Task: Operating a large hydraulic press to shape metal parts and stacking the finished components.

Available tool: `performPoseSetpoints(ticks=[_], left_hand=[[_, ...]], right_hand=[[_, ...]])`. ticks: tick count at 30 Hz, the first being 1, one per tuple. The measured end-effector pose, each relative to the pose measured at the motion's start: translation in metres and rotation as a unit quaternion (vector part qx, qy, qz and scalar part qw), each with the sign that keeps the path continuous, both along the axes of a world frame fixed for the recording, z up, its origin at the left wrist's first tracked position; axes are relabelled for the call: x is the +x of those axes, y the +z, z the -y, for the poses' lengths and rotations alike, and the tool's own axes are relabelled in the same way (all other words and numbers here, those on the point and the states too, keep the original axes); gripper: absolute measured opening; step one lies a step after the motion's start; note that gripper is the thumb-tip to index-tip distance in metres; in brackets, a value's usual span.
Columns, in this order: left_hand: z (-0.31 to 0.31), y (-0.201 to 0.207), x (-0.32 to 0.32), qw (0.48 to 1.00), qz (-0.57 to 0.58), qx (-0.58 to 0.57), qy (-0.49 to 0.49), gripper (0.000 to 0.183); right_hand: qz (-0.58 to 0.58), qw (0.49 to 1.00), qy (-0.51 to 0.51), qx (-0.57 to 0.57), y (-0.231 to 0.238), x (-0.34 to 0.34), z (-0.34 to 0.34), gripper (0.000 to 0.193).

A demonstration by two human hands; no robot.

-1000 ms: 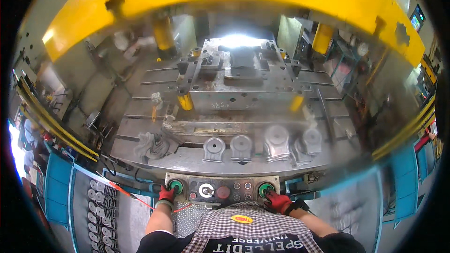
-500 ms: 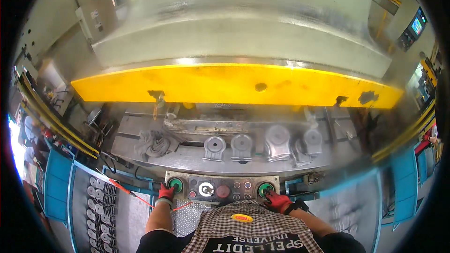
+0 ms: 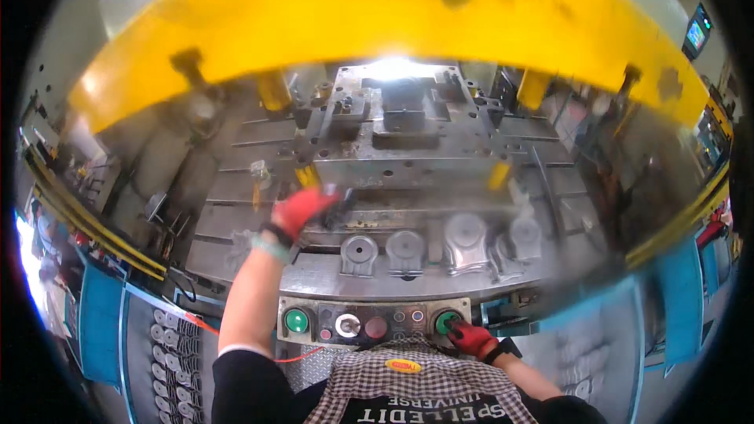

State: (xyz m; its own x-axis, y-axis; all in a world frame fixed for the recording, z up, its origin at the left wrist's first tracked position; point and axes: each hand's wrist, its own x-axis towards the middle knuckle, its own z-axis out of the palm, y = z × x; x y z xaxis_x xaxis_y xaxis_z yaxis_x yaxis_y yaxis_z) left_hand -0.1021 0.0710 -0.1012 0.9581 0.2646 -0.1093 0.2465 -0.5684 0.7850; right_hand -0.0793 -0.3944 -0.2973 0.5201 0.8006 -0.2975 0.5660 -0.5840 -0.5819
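My left hand, in a red glove, reaches forward over the press bed, left of the middle. Motion smears its fingers and a dark shape at their tips, so any hold is unclear. At the right end of the control panel, my right hand, also gloved in red, rests its fingers on the green push button. The left green push button is uncovered. Beyond my left hand lies the steel die. Round metal parts stand along the bed's front ledge.
A yellow beam spans the press above the die. Blue-framed bins stand on both sides; the left one holds rows of metal parts. An orange cord runs beside the panel. Yellow bars flank the press.
The yellow beam has risen, baring the die behind it. My left hand has left its green button and moved forward over the bed. My right hand stays at its button.
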Motion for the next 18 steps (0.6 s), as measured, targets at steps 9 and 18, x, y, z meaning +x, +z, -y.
performPoseSetpoints(ticks=[9,18], left_hand=[[0.077,0.087,0.242,0.925,-0.048,0.341,0.158,0.09],[0.06,0.077,0.258,0.94,0.054,0.258,0.216,0.069]], right_hand=[[-0.14,0.934,-0.312,0.1,0.011,-0.015,0.031,0.033],[-0.29,0.615,-0.484,0.551,0.075,0.067,0.033,0.05]])
